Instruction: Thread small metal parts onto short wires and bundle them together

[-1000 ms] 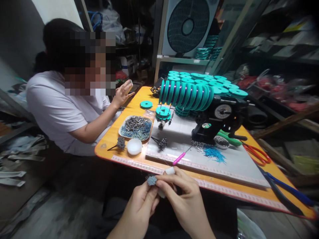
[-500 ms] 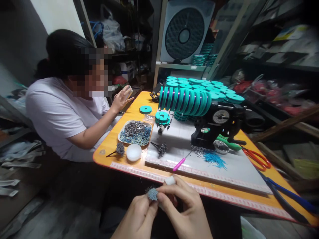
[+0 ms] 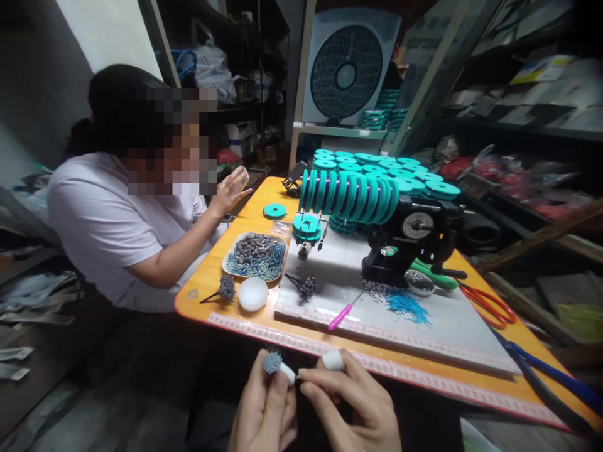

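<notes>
Below the table's front edge, my left hand (image 3: 266, 402) is closed around a bristly cluster of tiny grey pieces (image 3: 272, 362). A short white cylinder-like piece (image 3: 287, 374) juts from that grip toward the right; whether it is a wrapped fingertip or a separate part I cannot tell. Close beside it, my right hand (image 3: 355, 395) pinches thumb and forefinger together at a tiny item too small to name. A white wrap (image 3: 333, 360) shows at a finger of my right hand. Two similar dark clusters on stems, one on the left (image 3: 227, 287) and one on the grey board (image 3: 308, 287), lie on the table.
A tray (image 3: 226, 267) of small metal and blue pieces stands near a white round lump (image 3: 253, 294). A black hand-cranked machine (image 3: 386, 251) carries green discs (image 3: 348, 196). A pink-handled needle tool (image 3: 340, 317), blue strands (image 3: 409, 309), scissors (image 3: 490, 307) and pliers (image 3: 541, 370) lie about. A co-worker (image 3: 122, 213) sits left.
My hands have drawn slightly apart, the grey cluster shifting left and up with my left hand. The white piece beside it is now exposed. My right fingers have left the cluster.
</notes>
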The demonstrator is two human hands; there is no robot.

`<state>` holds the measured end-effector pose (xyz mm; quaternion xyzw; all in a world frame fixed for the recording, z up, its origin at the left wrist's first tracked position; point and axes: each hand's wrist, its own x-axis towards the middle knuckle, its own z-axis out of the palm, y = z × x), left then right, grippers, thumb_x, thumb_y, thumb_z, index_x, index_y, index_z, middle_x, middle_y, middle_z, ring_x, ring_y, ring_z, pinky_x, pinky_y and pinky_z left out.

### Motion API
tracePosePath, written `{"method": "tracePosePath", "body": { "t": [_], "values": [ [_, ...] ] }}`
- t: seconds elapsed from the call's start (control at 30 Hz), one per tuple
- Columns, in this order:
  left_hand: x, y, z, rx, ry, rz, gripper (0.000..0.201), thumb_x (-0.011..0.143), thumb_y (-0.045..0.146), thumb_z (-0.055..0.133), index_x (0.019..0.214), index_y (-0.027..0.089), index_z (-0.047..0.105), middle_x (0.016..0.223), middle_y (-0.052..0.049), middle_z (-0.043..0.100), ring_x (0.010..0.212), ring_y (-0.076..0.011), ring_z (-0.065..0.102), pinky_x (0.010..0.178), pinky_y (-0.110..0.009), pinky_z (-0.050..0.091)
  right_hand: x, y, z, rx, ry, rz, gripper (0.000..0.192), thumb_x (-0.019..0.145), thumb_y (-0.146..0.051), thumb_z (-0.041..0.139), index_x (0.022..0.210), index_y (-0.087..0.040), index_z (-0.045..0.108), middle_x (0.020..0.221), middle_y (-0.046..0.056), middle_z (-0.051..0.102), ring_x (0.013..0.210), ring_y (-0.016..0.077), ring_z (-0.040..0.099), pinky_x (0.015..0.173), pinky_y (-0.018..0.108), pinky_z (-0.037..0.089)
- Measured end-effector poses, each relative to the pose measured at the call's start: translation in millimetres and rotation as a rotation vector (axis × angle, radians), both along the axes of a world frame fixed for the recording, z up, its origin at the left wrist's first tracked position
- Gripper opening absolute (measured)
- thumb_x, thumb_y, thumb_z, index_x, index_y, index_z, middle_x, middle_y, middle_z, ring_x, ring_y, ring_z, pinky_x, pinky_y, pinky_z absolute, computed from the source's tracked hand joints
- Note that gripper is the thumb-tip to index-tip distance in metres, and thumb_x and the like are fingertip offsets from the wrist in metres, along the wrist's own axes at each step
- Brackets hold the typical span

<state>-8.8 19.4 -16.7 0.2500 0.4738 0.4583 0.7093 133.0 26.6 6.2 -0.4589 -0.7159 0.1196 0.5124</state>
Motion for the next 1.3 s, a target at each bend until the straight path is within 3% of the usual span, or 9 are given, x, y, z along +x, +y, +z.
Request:
{"method": "tracePosePath", "body": {
  "t": [0.17,0.7,0.8,0.9,1.0,1.1,1.2,1.3],
  "values": [
    [1.7,6.4,15.4,0.061,-0.057,-0.031,0.063,0.068,0.076,0.069,0.084,0.021,0.042,0.054,0.012,0.025,0.046,-0.0022,0.018,0.042,-0.014,0.018,4.1,-3.3,-5.8,0.038,-0.091,-0.037,0.020,0.083,-0.009,0.069,0.098,-0.021,0.073,0.079,0.000,0.065,0.078,0.0069,0.064,0.069,0.015,0.054],
    [5.4,-1.4,18.0,-0.040,-0.024,0.017,0.075,0.059,0.079,0.072,0.093,0.023,0.037,0.056,0.013,0.029,0.048,-0.0009,0.022,0.047,-0.013,0.018,2.3,-6.0,0.5,0.040,-0.079,-0.026,0.018,0.084,-0.009,0.069,0.097,-0.020,0.073,0.081,0.002,0.062,0.077,0.0057,0.061,0.067,0.013,0.052],
    [5.2,-3.7,14.1,-0.055,0.023,0.038,0.075,0.060,0.080,0.071,0.095,0.022,0.039,0.057,0.012,0.030,0.049,-0.0015,0.025,0.048,-0.013,0.020,2.9,-5.7,0.9,0.028,-0.078,-0.018,0.018,0.085,-0.010,0.069,0.099,-0.021,0.073,0.081,0.000,0.064,0.079,0.0050,0.062,0.070,0.012,0.052],
    [2.9,-7.4,5.2,0.037,0.086,0.032,0.063,0.071,0.077,0.066,0.088,0.020,0.044,0.058,0.009,0.033,0.050,-0.0024,0.029,0.048,-0.014,0.023,4.5,-5.5,1.8,0.008,-0.059,-0.001,0.017,0.086,-0.012,0.069,0.100,-0.021,0.073,0.082,0.000,0.065,0.079,0.0041,0.063,0.071,0.010,0.053],
    [0.4,-12.0,-6.3,0.109,0.162,0.078,0.050,0.081,0.067,0.064,0.083,0.019,0.049,0.063,0.003,0.045,0.055,-0.0055,0.041,0.052,-0.016,0.036,5.9,-5.8,2.6,-0.019,-0.026,0.017,0.016,0.086,-0.015,0.071,0.100,-0.023,0.074,0.082,-0.001,0.065,0.078,0.0029,0.064,0.070,0.008,0.053],
    [-0.3,-16.3,-14.5,0.093,0.233,0.149,0.045,0.081,0.061,0.068,0.085,0.019,0.056,0.077,-0.003,0.057,0.073,-0.0129,0.057,0.067,-0.022,0.051,6.1,-6.3,2.1,-0.050,0.006,0.056,0.019,0.086,-0.014,0.072,0.101,-0.024,0.074,0.083,-0.001,0.063,0.078,0.0022,0.063,0.070,0.008,0.052],
    [-0.2,-19.3,-18.8,0.060,0.255,0.188,0.044,0.077,0.059,0.073,0.090,0.019,0.061,0.091,-0.008,0.062,0.090,-0.0206,0.063,0.077,-0.028,0.057,6.4,-6.0,1.2,-0.066,0.022,0.127,0.024,0.085,-0.013,0.072,0.106,-0.024,0.074,0.084,0.000,0.061,0.076,0.0027,0.062,0.067,0.009,0.051],
    [-0.6,-21.3,-22.5,0.063,0.264,0.180,0.041,0.075,0.054,0.077,0.092,0.019,0.062,0.092,-0.008,0.062,0.086,-0.0195,0.061,0.074,-0.027,0.057,6.8,-5.1,2.6,-0.035,0.018,0.148,0.024,0.085,-0.011,0.071,0.107,-0.022,0.073,0.083,0.001,0.059,0.075,0.0035,0.059,0.064,0.011,0.050]
  ]
}}
